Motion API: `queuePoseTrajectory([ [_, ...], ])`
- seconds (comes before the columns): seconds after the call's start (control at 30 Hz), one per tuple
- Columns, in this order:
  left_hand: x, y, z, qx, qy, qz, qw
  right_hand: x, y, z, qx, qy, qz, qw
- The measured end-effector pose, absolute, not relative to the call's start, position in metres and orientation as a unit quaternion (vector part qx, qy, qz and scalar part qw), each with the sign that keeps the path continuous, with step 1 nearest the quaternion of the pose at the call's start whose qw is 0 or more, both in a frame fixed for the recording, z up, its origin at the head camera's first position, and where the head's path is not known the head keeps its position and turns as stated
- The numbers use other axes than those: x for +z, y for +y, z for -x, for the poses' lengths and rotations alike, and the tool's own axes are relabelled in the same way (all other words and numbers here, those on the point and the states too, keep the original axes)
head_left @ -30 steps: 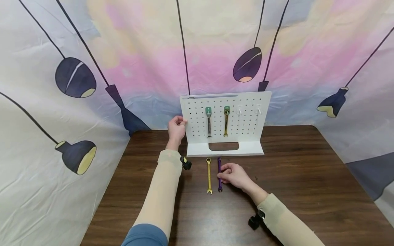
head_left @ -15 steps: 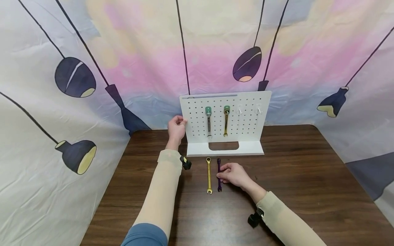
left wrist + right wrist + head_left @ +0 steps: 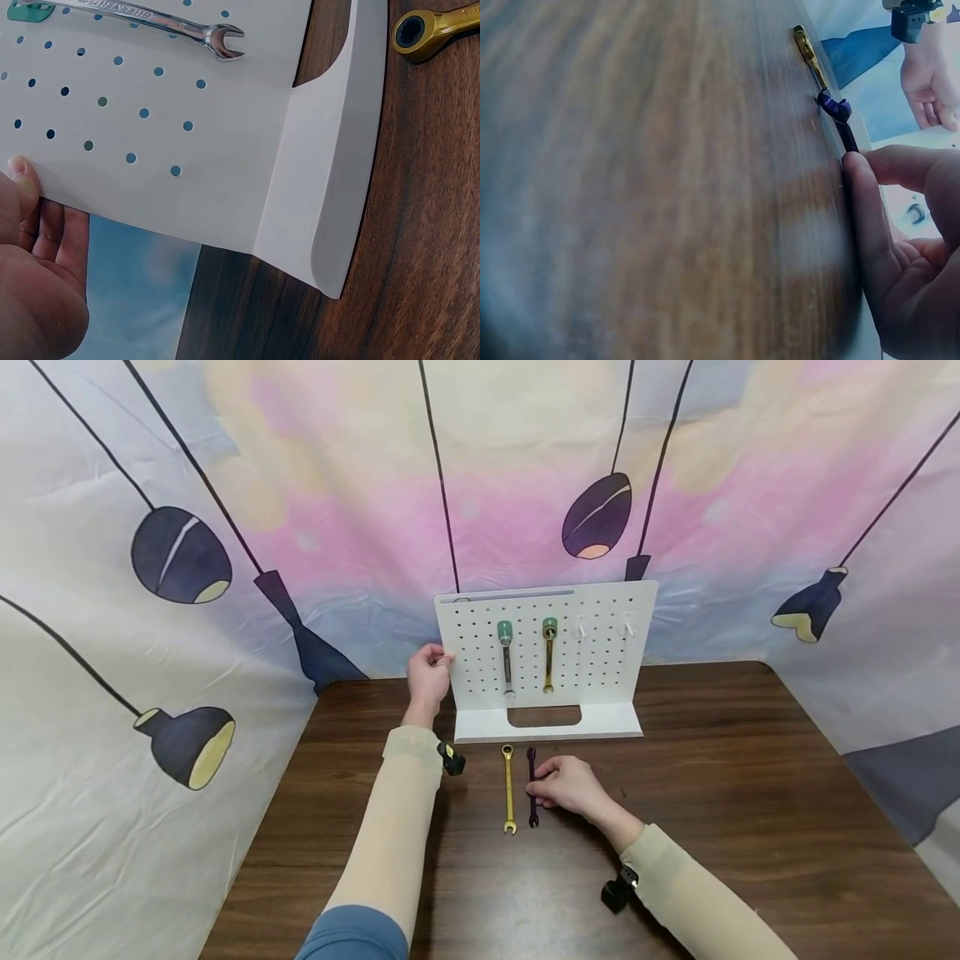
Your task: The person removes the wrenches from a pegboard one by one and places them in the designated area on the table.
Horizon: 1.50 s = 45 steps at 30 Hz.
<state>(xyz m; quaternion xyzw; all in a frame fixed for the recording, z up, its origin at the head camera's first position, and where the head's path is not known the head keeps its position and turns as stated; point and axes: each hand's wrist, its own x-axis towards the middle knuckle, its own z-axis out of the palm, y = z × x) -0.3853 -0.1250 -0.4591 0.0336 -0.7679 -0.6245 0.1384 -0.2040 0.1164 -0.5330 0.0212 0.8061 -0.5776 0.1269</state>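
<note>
My left hand grips the left edge of a white pegboard stand; the left wrist view shows the thumb on its front face and fingers behind. On the table before the stand, my right hand pinches a dark purple combination wrench near its middle, between thumb and forefinger. In the right wrist view the open end of this purple wrench sticks out past the fingertips. A yellow combination wrench lies alongside to the left, ring end toward the board.
A silver wrench and a gold wrench hang from green-backed hooks on the board. Two bare clear hooks, a left one and a right one, are to their right. A printed cloth hangs behind the brown wooden table.
My right hand and the purple wrench have shifted very slightly left, toward the yellow wrench. My left hand keeps its grip on the board, and the head view has moved a little.
</note>
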Motion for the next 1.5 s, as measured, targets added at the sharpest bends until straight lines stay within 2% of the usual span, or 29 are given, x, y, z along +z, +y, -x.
queuePoseTrajectory([
  [0.67,-0.457,-0.127,0.389,-0.629,-0.763,-0.036,0.144,-0.526,0.113,0.208,-0.524,0.845,-0.012,0.105],
  [1.5,-0.459,-0.124,0.385,-0.620,-0.772,-0.036,0.137,-0.531,0.125,0.203,-0.613,0.775,-0.010,0.153],
])
